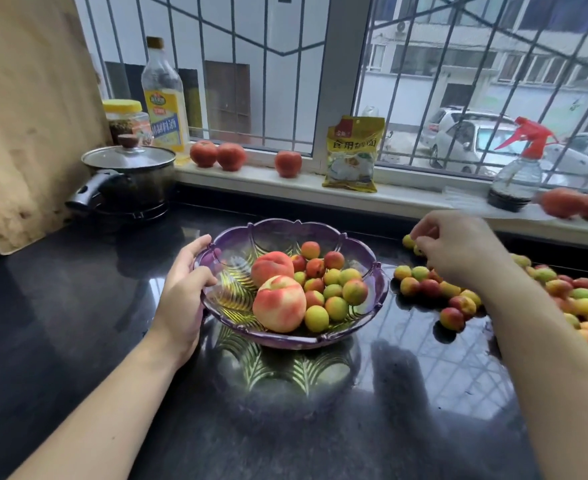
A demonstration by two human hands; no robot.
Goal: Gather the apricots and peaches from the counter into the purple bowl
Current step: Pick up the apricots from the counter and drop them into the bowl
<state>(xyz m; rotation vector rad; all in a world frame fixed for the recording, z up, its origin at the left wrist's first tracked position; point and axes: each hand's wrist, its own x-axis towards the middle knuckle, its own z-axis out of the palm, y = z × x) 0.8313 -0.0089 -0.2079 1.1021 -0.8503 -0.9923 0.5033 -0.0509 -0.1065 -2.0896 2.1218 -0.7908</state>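
From the head view, our left hand [185,292] curls its fingers over the near-left rim of the scalloped, translucent purple glass bowl [372,271], which rests on the glossy black table [77,306] and already carries two large blush peaches [278,303] and a cluster of small yellow-red apricots [334,289]. Our right hand [458,251] hangs over the loose spread of apricots [458,303] just right of the bowl, fingers bent downward; we cannot tell whether its grip has closed on a fruit or hovers just above one. To do this step well, we judge it best to keep the bowl steadied, take the fruit nearest the rim first, pinch gently — the skin likely bruises — and lower it in rather than drop it onto glass.
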